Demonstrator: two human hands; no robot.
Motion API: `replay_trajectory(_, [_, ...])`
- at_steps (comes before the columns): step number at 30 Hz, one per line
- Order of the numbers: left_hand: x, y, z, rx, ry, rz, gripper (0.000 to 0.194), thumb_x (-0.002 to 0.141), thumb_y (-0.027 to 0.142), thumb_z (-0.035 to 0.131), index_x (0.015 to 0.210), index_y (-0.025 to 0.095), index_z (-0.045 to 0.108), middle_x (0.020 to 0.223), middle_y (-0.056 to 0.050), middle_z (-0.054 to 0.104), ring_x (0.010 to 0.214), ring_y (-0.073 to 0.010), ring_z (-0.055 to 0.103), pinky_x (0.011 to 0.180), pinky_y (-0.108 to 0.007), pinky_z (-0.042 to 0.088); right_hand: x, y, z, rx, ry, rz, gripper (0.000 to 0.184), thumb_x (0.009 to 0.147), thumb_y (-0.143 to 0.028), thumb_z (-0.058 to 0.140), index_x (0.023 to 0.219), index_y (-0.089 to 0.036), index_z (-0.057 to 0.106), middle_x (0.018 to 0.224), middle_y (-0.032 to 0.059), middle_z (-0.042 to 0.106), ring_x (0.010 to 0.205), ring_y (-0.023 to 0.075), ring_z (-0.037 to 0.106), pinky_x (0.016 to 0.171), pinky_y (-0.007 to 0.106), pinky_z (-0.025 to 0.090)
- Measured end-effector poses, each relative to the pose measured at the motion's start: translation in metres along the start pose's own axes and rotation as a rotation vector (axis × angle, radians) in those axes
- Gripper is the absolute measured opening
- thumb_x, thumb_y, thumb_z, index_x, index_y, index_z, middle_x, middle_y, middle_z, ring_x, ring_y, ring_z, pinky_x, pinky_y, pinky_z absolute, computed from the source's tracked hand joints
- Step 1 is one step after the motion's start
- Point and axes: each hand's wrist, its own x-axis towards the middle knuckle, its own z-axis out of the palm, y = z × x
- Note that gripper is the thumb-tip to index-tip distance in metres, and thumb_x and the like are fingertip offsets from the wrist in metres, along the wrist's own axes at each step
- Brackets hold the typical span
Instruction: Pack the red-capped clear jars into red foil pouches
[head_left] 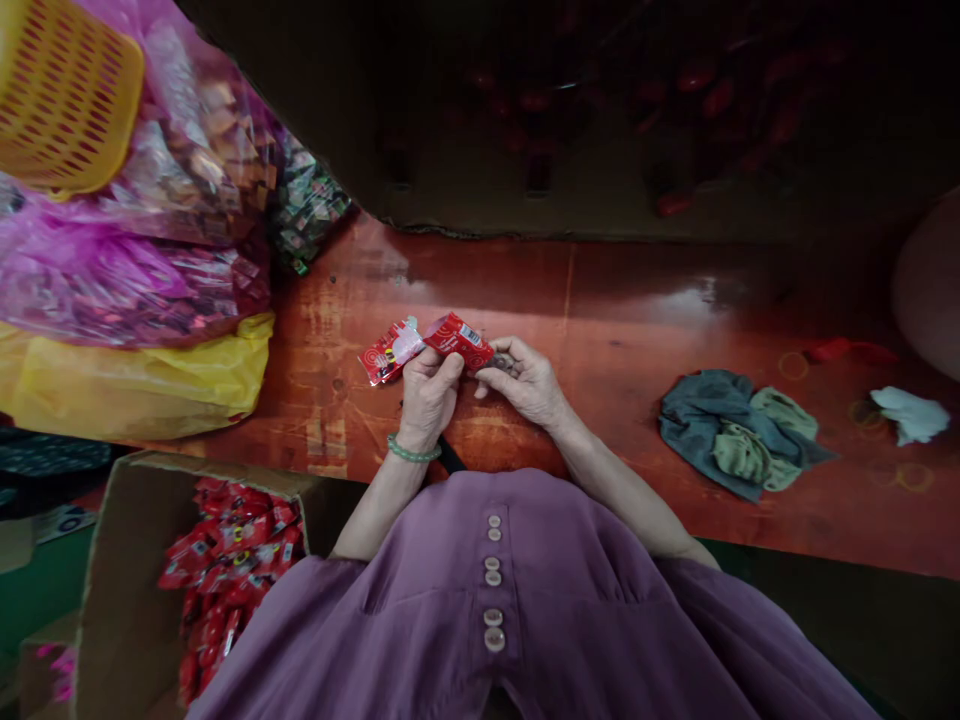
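A small red printed packet (pixel 461 340) with a white barcode label is held between both hands over the table. My left hand (pixel 430 395), with a green bead bracelet at the wrist, pinches its left end between thumb and fingers. At its right end my right hand (pixel 529 385) is closed, with something dark and partly see-through at the fingertips. I cannot make out whether that is part of the packet. Just left of my left hand, a few more red packets (pixel 382 362) lie flat, overlapping on the table.
On the red table (pixel 600 400), a cardboard box (pixel 420 215) holding dark red items stands behind. Stuffed plastic bags (pixel 135 280) and a yellow basket (pixel 124 110) are left. Grey-green cloths (pixel 739 430) and white tissue (pixel 911 415) lie right. An open carton (pixel 112 590) contains red packets (pixel 236 560).
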Motion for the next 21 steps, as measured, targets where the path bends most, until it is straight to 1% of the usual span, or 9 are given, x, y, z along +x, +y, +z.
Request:
replay_trajectory(1, [0.001,0.0,0.0,0.002,0.038,0.008,0.039,0.064,0.051,0.086,0.084,0.019,0.073,0.083,-0.004,0.077,0.081,-0.0186,0.073,0.079,-0.031,0.059,0.0,0.0,-0.001,-0.004,-0.013,0.004,0.033,0.08,-0.042,0.075,0.098,-0.02,0.058,0.075,-0.005,0.067,0.06,0.0074,0.066,0.068,0.022,0.056])
replay_trajectory(3, [0.002,0.001,0.0,0.021,0.086,0.021,0.039,0.064,0.051,0.086,0.08,0.018,0.072,0.08,-0.004,0.076,0.081,-0.0192,0.073,0.083,-0.033,0.059,0.0,0.0,-0.002,-0.006,-0.05,0.011,0.037,0.081,-0.046,0.075,0.104,-0.02,0.061,0.076,-0.0037,0.068,0.065,0.009,0.069,0.072,0.023,0.057])
replay_trajectory(5, [0.001,0.002,-0.001,0.021,0.101,0.043,0.039,0.063,0.05,0.087,0.078,0.017,0.072,0.079,-0.004,0.076,0.081,-0.0194,0.073,0.084,-0.034,0.058,0.0,-0.001,-0.004,-0.01,-0.061,0.013,0.04,0.081,-0.047,0.074,0.109,-0.02,0.065,0.083,-0.0014,0.069,0.069,0.0101,0.071,0.072,0.024,0.059])
replay_trajectory(7, [0.0,0.003,-0.001,0.003,0.096,0.06,0.037,0.062,0.046,0.088,0.079,0.018,0.073,0.08,-0.003,0.077,0.079,-0.0189,0.073,0.083,-0.034,0.058,0.001,-0.003,-0.005,-0.021,-0.041,0.002,0.039,0.08,-0.046,0.075,0.109,-0.021,0.068,0.09,0.0001,0.068,0.07,0.0102,0.071,0.071,0.024,0.059])
replay_trajectory(9, [-0.004,0.004,0.001,-0.02,0.084,0.063,0.035,0.061,0.044,0.089,0.079,0.018,0.074,0.08,-0.004,0.077,0.078,-0.0192,0.074,0.081,-0.033,0.059,0.0,-0.004,-0.005,-0.032,-0.03,0.001,0.035,0.079,-0.044,0.077,0.105,-0.022,0.072,0.091,-0.0002,0.068,0.069,0.0099,0.071,0.072,0.025,0.06])
replay_trajectory(12, [-0.01,0.005,0.003,-0.046,0.068,0.055,0.034,0.064,0.045,0.087,0.079,0.017,0.075,0.08,-0.005,0.078,0.078,-0.0206,0.074,0.077,-0.032,0.059,-0.002,-0.005,-0.003,-0.013,-0.034,0.045,0.032,0.075,-0.045,0.08,0.097,-0.022,0.074,0.083,-0.0018,0.07,0.065,0.0108,0.071,0.073,0.026,0.061])
replay_trajectory(15, [-0.016,0.005,0.002,-0.026,0.015,0.048,0.03,0.07,0.044,0.084,0.083,0.018,0.077,0.085,-0.006,0.078,0.078,-0.0195,0.074,0.072,-0.029,0.059,-0.004,-0.007,-0.001,0.016,-0.005,0.085,0.033,0.069,-0.045,0.084,0.089,-0.021,0.073,0.073,-0.0028,0.073,0.061,0.0126,0.071,0.071,0.028,0.062])
replay_trajectory(18, [-0.024,0.003,0.0,0.018,-0.029,0.051,0.025,0.074,0.041,0.081,0.085,0.018,0.077,0.086,-0.006,0.078,0.076,-0.0176,0.073,0.069,-0.027,0.058,-0.005,-0.009,0.001,0.028,0.022,0.088,0.032,0.063,-0.043,0.088,0.079,-0.02,0.071,0.064,-0.0034,0.072,0.056,0.0135,0.07,0.066,0.027,0.062])
replay_trajectory(21, [-0.03,0.003,0.0,0.075,-0.052,0.044,0.023,0.075,0.04,0.08,0.082,0.018,0.077,0.075,-0.003,0.076,0.067,-0.0141,0.069,0.068,-0.026,0.056,-0.005,-0.009,0.002,0.061,0.04,0.091,0.038,0.054,-0.042,0.092,0.065,-0.02,0.063,0.062,-0.0042,0.07,0.052,0.0141,0.07,0.056,0.025,0.06])
